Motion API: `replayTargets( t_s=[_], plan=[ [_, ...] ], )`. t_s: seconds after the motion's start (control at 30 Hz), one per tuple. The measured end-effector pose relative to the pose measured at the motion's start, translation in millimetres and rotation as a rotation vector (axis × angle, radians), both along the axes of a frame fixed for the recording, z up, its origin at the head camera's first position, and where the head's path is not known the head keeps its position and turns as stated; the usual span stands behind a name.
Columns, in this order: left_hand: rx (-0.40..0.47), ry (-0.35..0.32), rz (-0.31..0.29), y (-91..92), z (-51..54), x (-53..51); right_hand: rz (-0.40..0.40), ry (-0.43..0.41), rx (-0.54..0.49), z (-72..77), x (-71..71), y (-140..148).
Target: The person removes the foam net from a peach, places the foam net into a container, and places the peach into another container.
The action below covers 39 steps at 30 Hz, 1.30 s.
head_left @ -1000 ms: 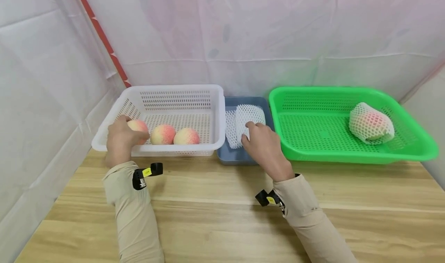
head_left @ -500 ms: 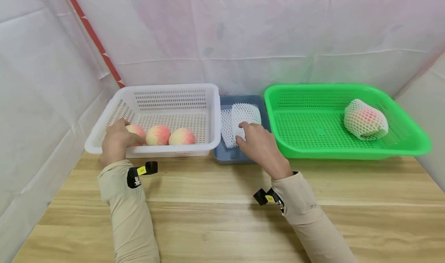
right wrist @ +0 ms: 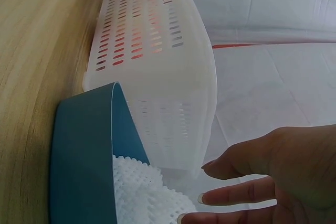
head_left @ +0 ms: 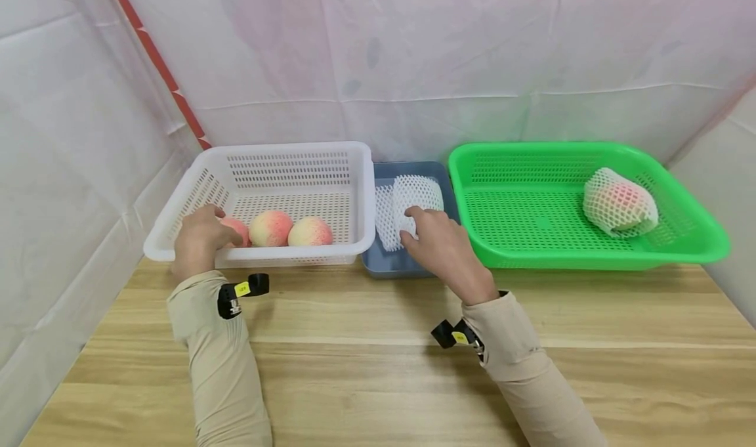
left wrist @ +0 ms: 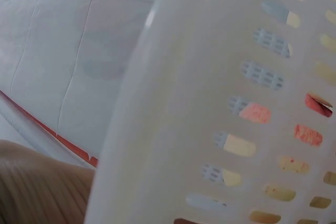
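Note:
My left hand [head_left: 199, 240] reaches over the near left rim of the white basket [head_left: 295, 253]. Its fingers and thumb curve round a pink peach [head_left: 237, 232], partly hidden by the hand. Two more pink-and-yellow peaches, a middle one [head_left: 271, 228] and a right one [head_left: 310, 232], lie beside it in the basket. My right hand [head_left: 445, 250] hovers over the blue-grey tray [head_left: 392, 266], fingers apart and holding nothing. Under its fingertips lie white foam fruit nets [head_left: 416, 194]. In the right wrist view, the thumb [right wrist: 236, 161] and fingers stay separate above the foam nets [right wrist: 139, 190].
To the right stands a green basket [head_left: 537, 260] with a peach in a foam net [head_left: 620, 202] inside. The tray sits between the two baskets. White sheeting [head_left: 413, 53] hangs behind them, and the wooden table [head_left: 354, 368] extends in front.
The view has shifted slightly. The peach at my left hand now sits lower and shows more of its red side. My right hand stays over the foam nets.

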<state>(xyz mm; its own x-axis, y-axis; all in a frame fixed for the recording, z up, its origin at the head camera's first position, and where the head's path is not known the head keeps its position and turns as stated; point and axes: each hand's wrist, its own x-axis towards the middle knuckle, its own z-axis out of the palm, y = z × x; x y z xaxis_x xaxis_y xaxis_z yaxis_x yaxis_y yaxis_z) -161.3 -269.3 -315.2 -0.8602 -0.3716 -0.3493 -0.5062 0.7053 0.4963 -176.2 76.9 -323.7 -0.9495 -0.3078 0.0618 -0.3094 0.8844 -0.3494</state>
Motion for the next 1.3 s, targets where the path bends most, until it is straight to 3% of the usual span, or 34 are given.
replayTargets(
  t_s=[0.2, 0.37, 0.47, 0.57, 0.73, 0.8, 0.87, 0.9, 1.0, 1.13, 1.2, 1.3],
  plan=[
    [-0.006, 0.002, -0.027, 2.9, 1.9, -1.6, 0.025, -0.001, -0.012, 2.4, 0.1, 6.1],
    [-0.029, 0.041, -0.082, 6.5, 8.9, -2.0, 0.054, -0.035, -0.056, 7.6, -2.3, 15.5],
    [-0.037, 0.107, -0.101, 12.6, 15.0, -2.4, 0.053, -0.050, -0.099, 10.0, -3.2, 24.4],
    [-0.011, 0.274, -0.078, 23.2, 23.7, -1.5, 0.045, -0.052, -0.147, 10.7, -1.9, 34.8],
    [0.100, 0.745, -0.017, 56.9, 42.4, 2.0, 0.034, -0.018, -0.281, 14.3, 2.5, 48.6],
    [0.154, 0.899, -0.046, 76.8, 47.8, 2.6, 0.026, 0.010, -0.330, 17.7, 4.0, 54.2],
    [0.202, 0.989, -0.125, 100.7, 50.2, 1.8, 0.003, 0.059, -0.348, 22.0, 4.0, 61.9],
    [0.223, 1.004, -0.175, 114.6, 50.3, 1.5, -0.016, 0.087, -0.333, 24.8, 3.5, 67.3],
    [0.249, 0.962, -0.349, 164.3, 45.7, 0.1, -0.104, 0.178, -0.217, 35.5, -0.1, 89.3],
    [0.170, 0.758, -0.550, 234.2, 29.6, -5.0, -0.201, 0.138, -0.024, 52.1, -13.8, 133.1],
    [0.071, 0.639, -0.594, 262.0, 17.8, -9.7, -0.226, 0.042, 0.057, 58.3, -25.6, 158.2],
    [-0.070, 0.470, -0.590, 291.5, 0.0, -17.3, -0.259, -0.120, 0.140, 61.4, -45.2, 193.9]
  ],
)
